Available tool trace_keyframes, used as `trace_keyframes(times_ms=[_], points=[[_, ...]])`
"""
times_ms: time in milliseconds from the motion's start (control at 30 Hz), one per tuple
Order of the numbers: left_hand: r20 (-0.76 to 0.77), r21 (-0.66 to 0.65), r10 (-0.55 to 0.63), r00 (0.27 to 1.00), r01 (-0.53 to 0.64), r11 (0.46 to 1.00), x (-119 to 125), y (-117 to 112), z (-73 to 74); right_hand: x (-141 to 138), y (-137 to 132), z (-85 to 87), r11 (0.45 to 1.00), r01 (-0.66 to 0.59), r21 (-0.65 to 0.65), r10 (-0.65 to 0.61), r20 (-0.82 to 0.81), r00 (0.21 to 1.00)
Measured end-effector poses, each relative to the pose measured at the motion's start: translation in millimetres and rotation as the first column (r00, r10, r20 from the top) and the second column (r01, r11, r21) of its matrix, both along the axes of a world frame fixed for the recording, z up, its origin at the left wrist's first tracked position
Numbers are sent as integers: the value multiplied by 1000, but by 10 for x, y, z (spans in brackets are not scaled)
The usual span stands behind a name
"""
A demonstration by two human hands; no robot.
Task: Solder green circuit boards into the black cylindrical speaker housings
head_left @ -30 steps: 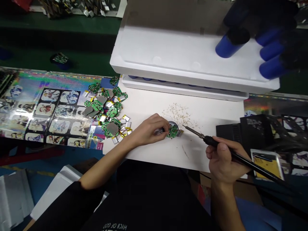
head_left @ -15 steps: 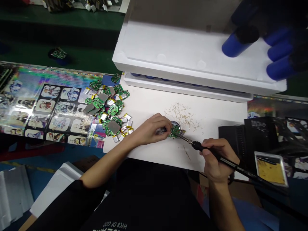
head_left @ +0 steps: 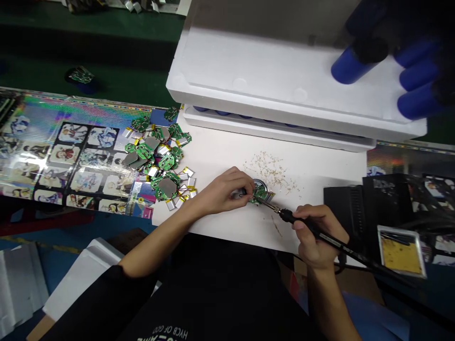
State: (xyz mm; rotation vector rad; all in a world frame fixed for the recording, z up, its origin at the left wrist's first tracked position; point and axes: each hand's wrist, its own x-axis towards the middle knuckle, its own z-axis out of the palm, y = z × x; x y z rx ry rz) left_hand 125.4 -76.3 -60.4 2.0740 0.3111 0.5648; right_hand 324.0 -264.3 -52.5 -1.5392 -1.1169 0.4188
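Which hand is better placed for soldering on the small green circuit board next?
Probably the right hand: it grips the black, pen-shaped soldering iron, whose metal tip appears to meet the circuit board. The left hand is busy at the board's left side.

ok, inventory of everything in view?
circuit board: 1, green, centre
soldering iron: 1, black, centre right
loose boards: many, green, left
batteries: many, silver, left
worktop: 1, white, centre
crumbs: many, tan, centre
foam trays: 2, white, stacked behind
cylinders: several, blue/black, upper tray
printed sheeting: uncounted, multicoloured, both sides
boxes: at least 1, black, right
small tray: 1, yellow inside, right
left hand: 1, bare, at board
right hand: 1, bare, gripping iron
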Motion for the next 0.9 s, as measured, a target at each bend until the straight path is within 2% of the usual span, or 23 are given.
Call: trace_keyframes(times_ms=[767,900], points=[[28,9,10,1000,-10,1000,8,-16,-14,4,17,63,996,-91,2,91,60,994],[14,4,9,1000,-9,1000,6,-14,-19,0,16,19,998,-36,60,35,16,999]])
